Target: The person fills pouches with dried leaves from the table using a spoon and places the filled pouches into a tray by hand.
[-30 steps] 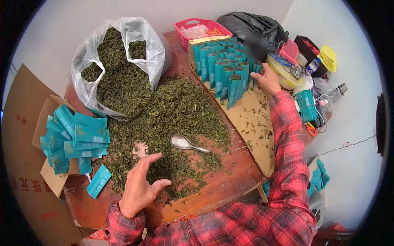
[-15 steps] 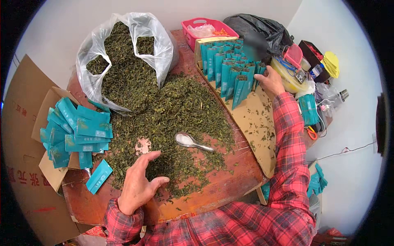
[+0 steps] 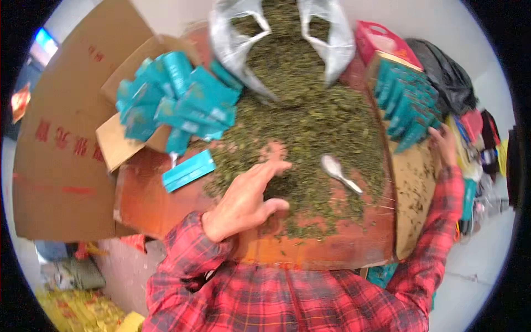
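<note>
My left hand hovers above the near side of the loose dried leaves, thumb and fingers apart and holding nothing. A metal spoon lies on the leaves to its right. On its other side, a single teal packet lies flat on the table. My right hand is at the near right end of a row of upright teal packets, in a cardboard tray with scattered leaf bits. Blur hides whether its fingers grip a packet.
A clear plastic bag of leaves stands at the back of the red-brown table. More teal packets are heaped in a carton at left, beside a large cardboard sheet. A pink basket and black bag sit back right.
The view has swung left, so everything appears shifted right. My left hand stays open over the leaves. My right hand remains by the upright packets.
</note>
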Tool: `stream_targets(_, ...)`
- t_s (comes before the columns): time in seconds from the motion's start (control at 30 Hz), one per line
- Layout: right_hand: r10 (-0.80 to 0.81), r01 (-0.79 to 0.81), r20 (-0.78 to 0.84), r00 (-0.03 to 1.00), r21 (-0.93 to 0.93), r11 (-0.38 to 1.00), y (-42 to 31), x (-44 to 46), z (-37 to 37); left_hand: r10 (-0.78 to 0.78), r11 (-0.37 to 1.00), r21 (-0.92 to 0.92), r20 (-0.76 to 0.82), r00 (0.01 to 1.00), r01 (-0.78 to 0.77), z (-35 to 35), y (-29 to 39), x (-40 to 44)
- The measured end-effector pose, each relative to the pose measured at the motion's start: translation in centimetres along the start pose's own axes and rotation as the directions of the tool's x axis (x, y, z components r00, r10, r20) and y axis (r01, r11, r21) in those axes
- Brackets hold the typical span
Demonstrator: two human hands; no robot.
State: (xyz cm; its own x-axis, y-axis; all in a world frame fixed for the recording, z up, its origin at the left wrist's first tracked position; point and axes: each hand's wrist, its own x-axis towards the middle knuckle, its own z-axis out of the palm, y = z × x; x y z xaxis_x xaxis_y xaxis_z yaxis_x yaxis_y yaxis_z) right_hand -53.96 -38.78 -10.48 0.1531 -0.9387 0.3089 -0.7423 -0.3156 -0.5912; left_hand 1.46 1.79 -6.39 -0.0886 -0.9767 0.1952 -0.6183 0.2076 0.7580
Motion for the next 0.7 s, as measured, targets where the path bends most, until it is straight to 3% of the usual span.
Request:
stream_targets(0.03, 0.111, -0.108, 0.108, 0.988, -0.032, 0.994, -1.8, -0.3, -0.9, -0.027, 0.999, 0.039, -0.058, 0.998, 0.029, -0.8, -0.4, -0.7)
stream_targets(0.13, 0.055, -0.053, 0.039, 0.998, -0.056, 0.997, 2.4, 0.4, -1.7, -0.057, 0.98, 0.174, -0.235, 0.97, 0.1, -3.0, -2.1, -3.1)
stream_targets(0.23, 0.156, -0.159, 0.047, 0.987, 0.067, 0.985, -0.8, -1.5, -2.9, -0.083, 0.899, 0.37, -0.379, 0.922, 0.233, -6.1, -4.0, -5.8)
stream_targets(0.33, 0.179, -0.184, 0.061, 0.982, 0.095, 0.978, -5.1, -3.3, -4.1, -0.115, 0.805, 0.517, -0.347, 0.931, 0.292, -8.3, -6.0, -8.0)
stream_targets(0.47, 0.068, -0.061, -0.077, 0.995, 0.092, 0.994, -14.8, -7.8, -3.4, -0.214, 0.744, 0.56, -0.317, 0.924, 0.365, -9.0, -7.0, -8.8)
stream_targets(0.57, -0.129, 0.129, 0.0, 0.992, 0.027, 0.991, -18.7, -9.6, -2.7, -0.252, 0.768, 0.525, -0.28, 0.926, 0.367, -9.2, -8.2, -8.7)
stream_targets(0.6, -0.183, 0.179, 0.013, 0.983, 0.141, 0.974, -21.1, -10.8, -1.7, -0.256, 0.772, 0.517, -0.282, 0.925, 0.371, -9.2, -8.2, -8.7)
stream_targets(0.7, -0.327, 0.323, 0.164, 0.931, 0.053, 0.945, -29.3, -14.6, 1.2, -0.252, 0.772, 0.515, -0.289, 0.924, 0.372, -9.1, -8.0, -8.6)
